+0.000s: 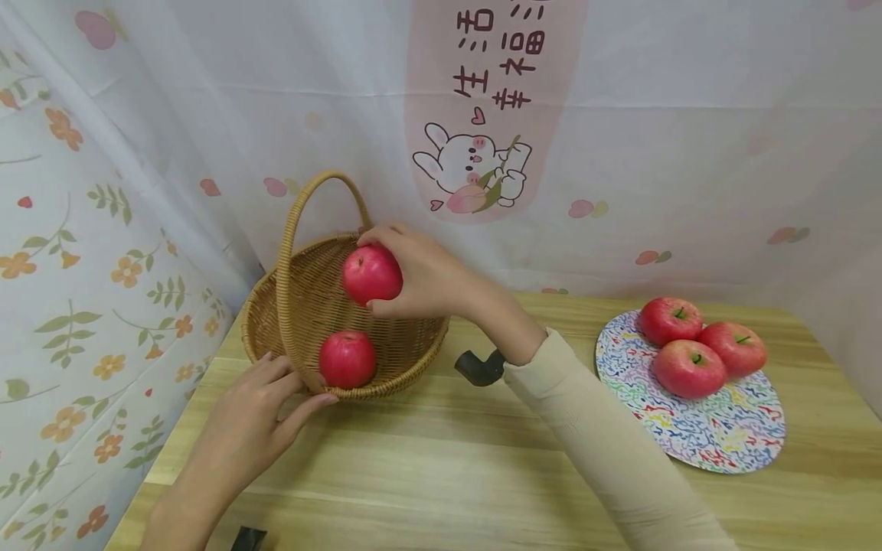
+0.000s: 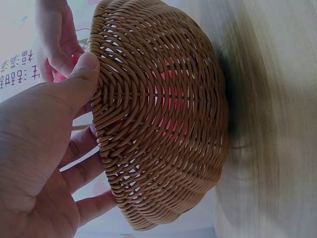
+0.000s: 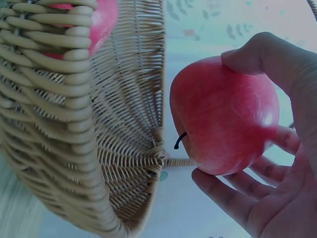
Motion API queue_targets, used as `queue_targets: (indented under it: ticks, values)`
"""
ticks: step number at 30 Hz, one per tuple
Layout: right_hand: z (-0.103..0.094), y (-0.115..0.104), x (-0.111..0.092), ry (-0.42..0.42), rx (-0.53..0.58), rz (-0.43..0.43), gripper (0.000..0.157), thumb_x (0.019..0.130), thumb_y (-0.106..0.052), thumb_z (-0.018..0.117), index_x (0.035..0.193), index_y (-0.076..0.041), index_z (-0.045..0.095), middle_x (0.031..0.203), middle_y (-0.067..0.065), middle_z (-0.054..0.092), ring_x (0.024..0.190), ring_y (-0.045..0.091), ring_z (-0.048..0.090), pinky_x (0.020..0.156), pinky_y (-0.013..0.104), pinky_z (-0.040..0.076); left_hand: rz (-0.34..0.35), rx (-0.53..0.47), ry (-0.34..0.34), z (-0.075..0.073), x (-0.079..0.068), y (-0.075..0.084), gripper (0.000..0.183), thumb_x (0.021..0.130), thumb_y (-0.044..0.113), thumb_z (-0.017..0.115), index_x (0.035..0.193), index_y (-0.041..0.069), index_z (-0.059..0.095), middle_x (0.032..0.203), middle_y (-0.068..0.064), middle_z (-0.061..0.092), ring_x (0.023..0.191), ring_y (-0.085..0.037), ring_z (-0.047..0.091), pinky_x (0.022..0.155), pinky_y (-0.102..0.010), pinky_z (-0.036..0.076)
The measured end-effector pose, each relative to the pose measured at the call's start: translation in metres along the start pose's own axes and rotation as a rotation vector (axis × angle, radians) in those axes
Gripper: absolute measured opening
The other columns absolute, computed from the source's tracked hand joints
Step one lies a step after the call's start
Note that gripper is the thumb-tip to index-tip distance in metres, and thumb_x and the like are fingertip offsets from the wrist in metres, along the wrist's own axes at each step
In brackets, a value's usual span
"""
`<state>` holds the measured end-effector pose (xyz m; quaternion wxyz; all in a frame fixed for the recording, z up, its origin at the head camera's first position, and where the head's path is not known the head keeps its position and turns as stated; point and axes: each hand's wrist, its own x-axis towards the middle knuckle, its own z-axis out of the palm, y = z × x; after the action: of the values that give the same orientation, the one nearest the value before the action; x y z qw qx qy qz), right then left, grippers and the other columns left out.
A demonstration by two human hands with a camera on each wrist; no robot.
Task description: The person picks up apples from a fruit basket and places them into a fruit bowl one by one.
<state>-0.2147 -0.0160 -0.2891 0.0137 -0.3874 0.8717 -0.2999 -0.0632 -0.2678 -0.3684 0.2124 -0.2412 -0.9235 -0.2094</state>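
A red apple [image 1: 372, 275] is held in my right hand [image 1: 437, 279], over the back right part of a wicker basket [image 1: 313, 291]. The right wrist view shows thumb and fingers spread around this apple [image 3: 225, 116], its stem facing the basket. A second apple [image 1: 347, 360] lies inside the basket near the front rim; in the left wrist view its red shows through the weave. My left hand [image 1: 244, 421] grips the basket's front left rim by the foot of the tall handle. Its thumb [image 2: 86, 67] presses the outside, with the other fingers on the inner side.
To the right, a round patterned board [image 1: 737, 436] bears three red apples [image 1: 689, 369]. A black curved piece [image 1: 478, 369] shows by my right wrist, another dark piece [image 1: 248, 538] at the bottom edge. Printed curtains [image 1: 654, 153] hang behind and left of the wooden table [image 1: 441, 474].
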Motion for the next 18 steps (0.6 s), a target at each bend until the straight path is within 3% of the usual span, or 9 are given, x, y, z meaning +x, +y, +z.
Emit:
queue_targets:
  ticks: [2, 7, 12, 18]
  values:
    - [-0.002, 0.000, -0.005, 0.027, 0.004, 0.016, 0.076, 0.080, -0.028, 0.089, 0.145, -0.012, 0.053, 0.142, 0.007, 0.055, 0.117, 0.018, 0.060, 0.093, 0.033, 0.059, -0.004, -0.006, 0.000, 0.000, 0.000, 0.000, 0.019, 0.080, 0.023, 0.092, 0.088, 0.022, 0.074, 0.093, 0.012, 0.065, 0.091, -0.013, 0.062, 0.110, -0.053, 0.047]
    - [-0.004, 0.007, -0.022, 0.134, 0.016, 0.069, 0.076, 0.080, -0.031, 0.089, 0.144, -0.015, 0.054, 0.138, 0.002, 0.055, 0.115, 0.015, 0.061, 0.092, 0.036, 0.059, 0.007, -0.001, 0.008, 0.000, 0.000, 0.000, 0.018, 0.083, 0.026, 0.090, 0.087, 0.021, 0.074, 0.091, 0.012, 0.064, 0.089, -0.012, 0.060, 0.110, -0.051, 0.047]
    - [-0.002, 0.019, -0.043, 0.244, 0.058, 0.115, 0.075, 0.079, -0.031, 0.089, 0.144, -0.016, 0.054, 0.139, -0.001, 0.056, 0.118, 0.015, 0.060, 0.095, 0.039, 0.058, 0.001, 0.001, 0.013, 0.000, -0.001, 0.001, 0.017, 0.083, 0.028, 0.090, 0.086, 0.021, 0.074, 0.092, 0.011, 0.065, 0.090, -0.013, 0.063, 0.109, -0.056, 0.047]
    - [0.002, 0.034, -0.066, 0.338, 0.113, 0.174, 0.074, 0.076, -0.027, 0.089, 0.141, -0.014, 0.056, 0.137, 0.002, 0.057, 0.118, 0.017, 0.060, 0.095, 0.041, 0.058, -0.007, 0.001, 0.009, 0.001, -0.001, 0.002, 0.017, 0.083, 0.027, 0.090, 0.086, 0.023, 0.073, 0.092, 0.013, 0.064, 0.088, -0.011, 0.062, 0.113, -0.050, 0.045]
